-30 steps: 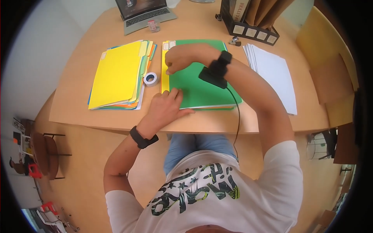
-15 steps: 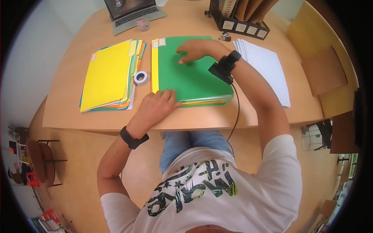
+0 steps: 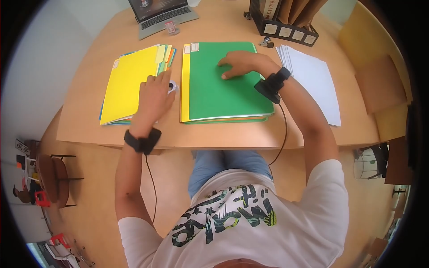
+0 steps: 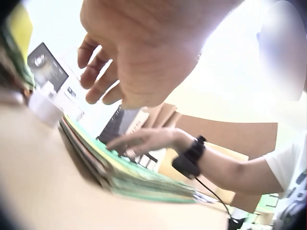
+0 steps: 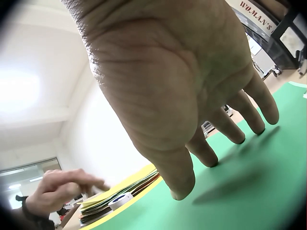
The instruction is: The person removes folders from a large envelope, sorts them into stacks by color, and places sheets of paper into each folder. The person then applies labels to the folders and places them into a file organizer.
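My left hand (image 3: 154, 98) hovers at the right side of a stack of tabbed folders with a yellow folder (image 3: 127, 85) on top. Its fingers are loosely bent and hold nothing. Partly hidden behind them, a white roll of tape (image 3: 173, 86) stands between the two stacks. My right hand (image 3: 243, 63) is over the green folder (image 3: 210, 96) that tops the second stack. In the right wrist view its spread fingertips are right at the green surface, casting shadows. A yellow folder edge (image 3: 186, 85) shows along that stack's left side.
White paper sheets (image 3: 308, 82) lie right of the green stack. A small black and silver clip-like item (image 3: 267, 43), a black file organizer (image 3: 286, 33), a laptop (image 3: 165, 20) and a small clear-and-red box (image 3: 171, 28) stand farther back. A cable hangs from each wrist camera.
My left hand has left the green stack's lower left corner and moved left toward the tape roll and yellow stack. My right hand has slid rightward over the green folder.
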A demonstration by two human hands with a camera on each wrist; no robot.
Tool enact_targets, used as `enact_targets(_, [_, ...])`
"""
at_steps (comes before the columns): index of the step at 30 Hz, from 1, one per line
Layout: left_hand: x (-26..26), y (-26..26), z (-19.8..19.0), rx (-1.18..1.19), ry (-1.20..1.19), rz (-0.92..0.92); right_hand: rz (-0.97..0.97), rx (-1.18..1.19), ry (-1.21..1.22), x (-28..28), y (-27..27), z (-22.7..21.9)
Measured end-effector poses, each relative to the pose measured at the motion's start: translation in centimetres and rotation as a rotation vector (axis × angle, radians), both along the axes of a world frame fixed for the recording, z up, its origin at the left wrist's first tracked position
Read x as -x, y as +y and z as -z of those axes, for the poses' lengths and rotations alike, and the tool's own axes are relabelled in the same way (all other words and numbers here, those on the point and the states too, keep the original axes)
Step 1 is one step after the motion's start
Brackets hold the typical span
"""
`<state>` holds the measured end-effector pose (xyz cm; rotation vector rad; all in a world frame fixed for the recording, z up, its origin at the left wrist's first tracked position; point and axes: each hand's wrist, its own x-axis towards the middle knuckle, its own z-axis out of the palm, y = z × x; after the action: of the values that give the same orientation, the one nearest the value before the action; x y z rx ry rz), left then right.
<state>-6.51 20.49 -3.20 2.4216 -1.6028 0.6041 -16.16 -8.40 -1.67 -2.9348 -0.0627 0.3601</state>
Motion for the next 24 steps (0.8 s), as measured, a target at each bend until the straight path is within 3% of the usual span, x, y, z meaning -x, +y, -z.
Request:
enact_targets(4, [-2.2, -0.8, -0.2, -0.314, 0.119, -0.086, 0.019, 0.001, -0.065, -0.2, 0.8, -0.4])
enact_targets(7, [-1.4, -1.2, -1.1, -0.032, 0.384, -0.06, 0.006, -0.172, -0.281, -0.1, 2.5, -0.8])
enact_targets(10, [0.4, -2.3, -2.4, 0.244, 1.01, 0.022, -0.038, -0.465, -0.555, -0.1, 5.3, -1.5])
enact_targets(12, [1.0, -3.2, -1.5, 0.363, 1.207, 0.174, -0.133, -0.561, -0.699, -0.5, 6.8, -1.7])
enact_targets(13, [1.0, -3.6, -1.0, 0.426, 1.303, 0.252, -0.152, -0.444, -0.719, -0.8, 7.3, -1.4])
enact_targets(18, [0.2, -4.0, 0.7, 0.501, 1.491, 0.301, -0.307, 0.054, -0.823, -0.7, 8.7, -1.1])
enact_targets(24, [-0.3, -2.8, 0.5, 0.53, 1.566, 0.187, -0.545, 0.117, -0.957, -2.4, 7.9, -1.7])
